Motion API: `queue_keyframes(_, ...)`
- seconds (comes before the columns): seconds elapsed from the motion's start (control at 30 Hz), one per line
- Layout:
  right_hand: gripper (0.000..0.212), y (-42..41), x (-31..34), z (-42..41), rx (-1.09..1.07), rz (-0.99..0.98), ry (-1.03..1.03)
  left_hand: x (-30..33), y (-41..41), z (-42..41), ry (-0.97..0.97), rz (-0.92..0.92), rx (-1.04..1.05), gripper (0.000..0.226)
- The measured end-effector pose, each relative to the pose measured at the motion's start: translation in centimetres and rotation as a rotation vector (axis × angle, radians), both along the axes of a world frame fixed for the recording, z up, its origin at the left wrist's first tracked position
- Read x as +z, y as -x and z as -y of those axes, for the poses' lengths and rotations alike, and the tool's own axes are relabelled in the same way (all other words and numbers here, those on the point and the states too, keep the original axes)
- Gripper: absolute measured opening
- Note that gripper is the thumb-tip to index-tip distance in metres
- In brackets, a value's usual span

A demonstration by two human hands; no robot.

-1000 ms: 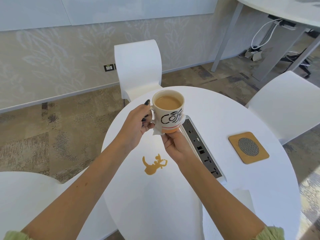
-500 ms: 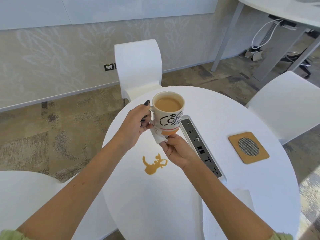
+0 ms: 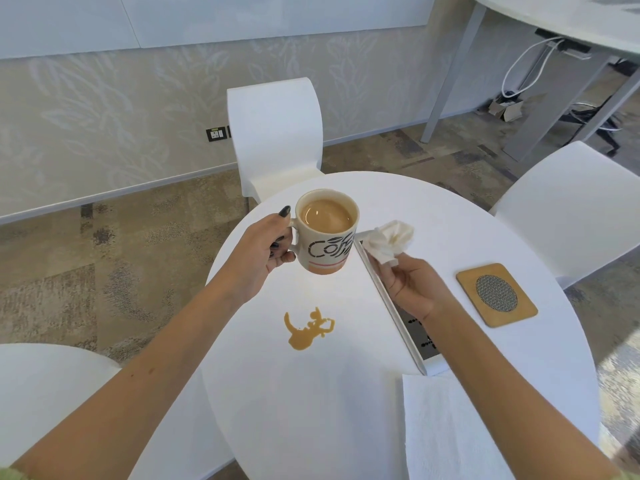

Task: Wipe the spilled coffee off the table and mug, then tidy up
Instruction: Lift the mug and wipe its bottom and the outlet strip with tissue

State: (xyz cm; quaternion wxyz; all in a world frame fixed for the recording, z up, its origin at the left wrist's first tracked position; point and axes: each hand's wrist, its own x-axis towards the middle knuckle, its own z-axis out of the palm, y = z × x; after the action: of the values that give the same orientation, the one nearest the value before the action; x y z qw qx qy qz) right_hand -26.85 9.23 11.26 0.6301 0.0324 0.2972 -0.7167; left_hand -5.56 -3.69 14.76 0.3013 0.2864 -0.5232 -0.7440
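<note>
My left hand (image 3: 266, 250) grips the handle of a cream mug (image 3: 327, 244) full of milky coffee and holds it up above the round white table (image 3: 332, 403). To the right of the mug, apart from it, my right hand (image 3: 410, 287) pinches a crumpled white tissue (image 3: 389, 241) with a faint tan stain. A tan coffee spill (image 3: 307, 330) lies on the table below the mug.
A grey power strip (image 3: 420, 341) is set in the table's middle, partly under my right arm. A wooden coaster (image 3: 496, 294) lies to the right. A flat white napkin (image 3: 446, 431) lies near the front edge. White chairs (image 3: 275, 133) surround the table.
My right hand pulled the tissue from under the mug's base and moved right and up, clear of the mug. The mug stayed raised in my left hand.
</note>
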Motion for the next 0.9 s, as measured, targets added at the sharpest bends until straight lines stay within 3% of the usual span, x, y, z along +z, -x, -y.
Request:
queue_keyframes(0.13, 0.026, 1.7, 0.6, 0.4, 0.120, -0.366, -0.080, -1.6, -0.1, -0.2, -0.028, 0.027, 0.008, 0.037)
queue_keyframes(0.27, 0.024, 2.3, 0.5, 0.8, 0.193, -0.535, -0.145, -3.3, -0.3, -0.1, -0.064, -0.005, 0.009, 0.031)
queue_keyframes(0.67, 0.007, 1.3, -3.1, 4.9, 0.015, -0.399, -0.241, -8.1, 1.1, 2.9, -0.107, 0.028, 0.044, 0.027)
queue_keyframes(0.77, 0.011, 0.9, -3.9, 6.2, 0.036, -0.377, -0.228, -9.1, 1.8, 3.7, -0.156, 0.024, 0.056, 0.021)
queue_keyframes(0.9, 0.016, 0.6, -4.8, 7.8, 0.116, -0.422, -0.179, -10.0, 2.8, 4.6, -0.217, 0.024, 0.081, 0.029)
